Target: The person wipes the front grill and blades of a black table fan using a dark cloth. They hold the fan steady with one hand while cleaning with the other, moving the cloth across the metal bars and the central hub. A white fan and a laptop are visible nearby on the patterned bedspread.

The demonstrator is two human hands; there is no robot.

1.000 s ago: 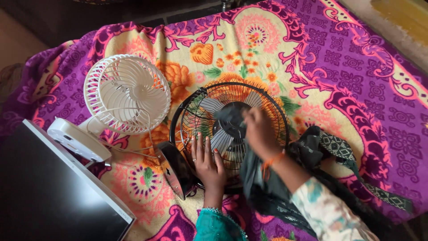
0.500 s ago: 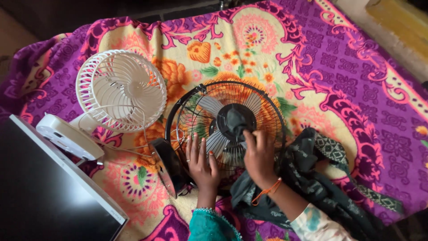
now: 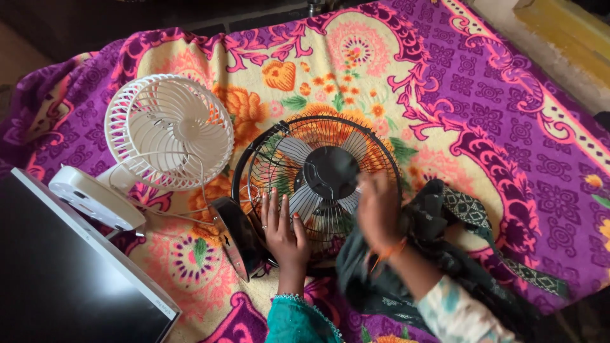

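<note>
Since a moment ago the right hand has slid off the hub toward the grille's lower right, fingers bunched on the dark green patterned cloth. Beneath everything lies the purple and orange floral blanket. On it rests the black wire-caged table fan, face up; it looks light and stiff, with thin wires best gripped at the rim. The left hand lies flat on that rim, fingers spread. A white plastic fan and dark flat screen crowd the left.

My left hand lies flat, fingers spread, low in the middle. My right hand beside it is blurry.
</note>
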